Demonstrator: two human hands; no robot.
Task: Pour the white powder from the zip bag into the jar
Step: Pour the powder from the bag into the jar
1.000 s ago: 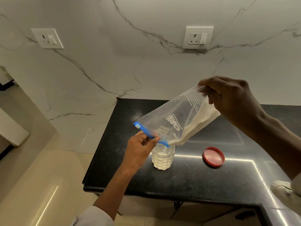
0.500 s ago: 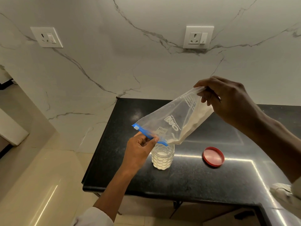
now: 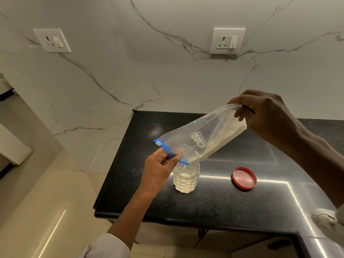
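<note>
A clear zip bag (image 3: pixel 199 138) with a blue zip strip hangs tilted over the counter, its open mouth low at the left, just above the jar. White powder lies along the bag's lower edge and runs down to the mouth. My left hand (image 3: pixel 160 168) pinches the blue strip at the mouth. My right hand (image 3: pixel 264 116) grips the raised bottom end of the bag. The small clear textured jar (image 3: pixel 186 180) stands upright on the black counter (image 3: pixel 214 202), partly filled with white powder.
A red lid (image 3: pixel 244 177) lies flat on the counter to the right of the jar. The counter's left and front edges drop to a tiled floor. A marble wall with two sockets (image 3: pixel 227 40) stands behind. A pale cloth (image 3: pixel 327 218) lies at the right edge.
My right hand has lowered the bag's bottom end slightly, so the bag tilts less steeply. Less powder bulges at the raised end now. My left hand and the jar stay in place.
</note>
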